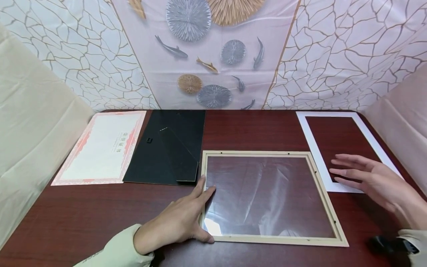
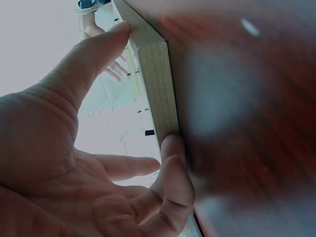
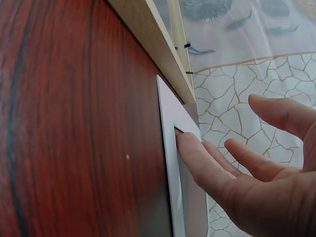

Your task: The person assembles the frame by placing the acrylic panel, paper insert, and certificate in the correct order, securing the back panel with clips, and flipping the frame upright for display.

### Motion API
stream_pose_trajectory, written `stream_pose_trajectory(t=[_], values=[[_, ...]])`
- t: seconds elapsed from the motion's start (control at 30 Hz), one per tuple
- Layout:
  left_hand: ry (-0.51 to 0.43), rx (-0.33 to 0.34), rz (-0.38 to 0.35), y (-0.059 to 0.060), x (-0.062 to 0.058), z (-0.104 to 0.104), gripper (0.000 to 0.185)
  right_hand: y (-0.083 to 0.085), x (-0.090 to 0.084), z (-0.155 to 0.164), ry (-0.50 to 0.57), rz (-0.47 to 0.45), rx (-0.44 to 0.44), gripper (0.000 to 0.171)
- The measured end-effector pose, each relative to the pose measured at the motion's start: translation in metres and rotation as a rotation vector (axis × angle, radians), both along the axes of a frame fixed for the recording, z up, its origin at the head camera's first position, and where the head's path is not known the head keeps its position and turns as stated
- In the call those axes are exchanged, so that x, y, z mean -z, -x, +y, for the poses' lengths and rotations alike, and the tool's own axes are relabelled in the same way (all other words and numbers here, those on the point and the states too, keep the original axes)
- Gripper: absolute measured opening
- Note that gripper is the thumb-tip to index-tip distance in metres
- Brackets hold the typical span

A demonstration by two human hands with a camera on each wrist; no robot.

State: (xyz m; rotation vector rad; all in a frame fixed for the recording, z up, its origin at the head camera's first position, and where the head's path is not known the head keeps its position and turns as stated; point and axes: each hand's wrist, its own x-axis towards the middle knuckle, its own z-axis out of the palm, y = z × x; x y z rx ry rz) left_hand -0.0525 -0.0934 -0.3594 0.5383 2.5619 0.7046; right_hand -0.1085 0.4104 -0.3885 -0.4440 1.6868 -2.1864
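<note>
Near the desk's front edge, my left hand [image 1: 176, 222] lies flat against the light wooden glass-fronted picture frame [image 1: 270, 198], steadying it, while my relaxed right hand [image 1: 370, 178] touches the white mat board [image 1: 315, 148], which probably needs lifting in next.

A dark red wood-grain surface [image 1: 260, 129] fills the foreground. Behind it hangs a backdrop [image 1: 333, 55] printed with cracked white tiles veined in gold, and a pale centre panel [image 1: 213, 55] showing grey fish and round fan shapes (some tan, some grey). Plain cream cloth [image 1: 30, 122] closes the left side, pinkish cloth [image 1: 403, 111] the right. Light is soft and even.
</note>
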Motion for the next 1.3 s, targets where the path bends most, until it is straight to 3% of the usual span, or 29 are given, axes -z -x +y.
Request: stream_pose_trajectory(t=[0.13,0.47,0.73,1.13,1.3], values=[[-0.006,-0.007,-0.013,0.002,0.0,0.001,0.118,0.004,0.002,0.0,0.085,-0.057,-0.042,0.059],[-0.01,0.006,-0.033,0.007,0.001,0.002,0.116,0.007,0.0,-0.001,0.08,-0.214,0.075,0.05],[-0.016,0.005,-0.041,0.007,0.001,0.003,0.117,0.009,-0.003,-0.002,0.075,-0.264,0.129,0.047],[-0.017,0.0,-0.045,0.007,0.001,0.003,0.116,0.014,-0.006,-0.003,0.176,-0.339,0.055,0.051],[-0.013,-0.006,-0.042,0.007,0.001,0.003,0.115,0.016,-0.008,-0.007,0.175,-0.36,0.081,0.049]])
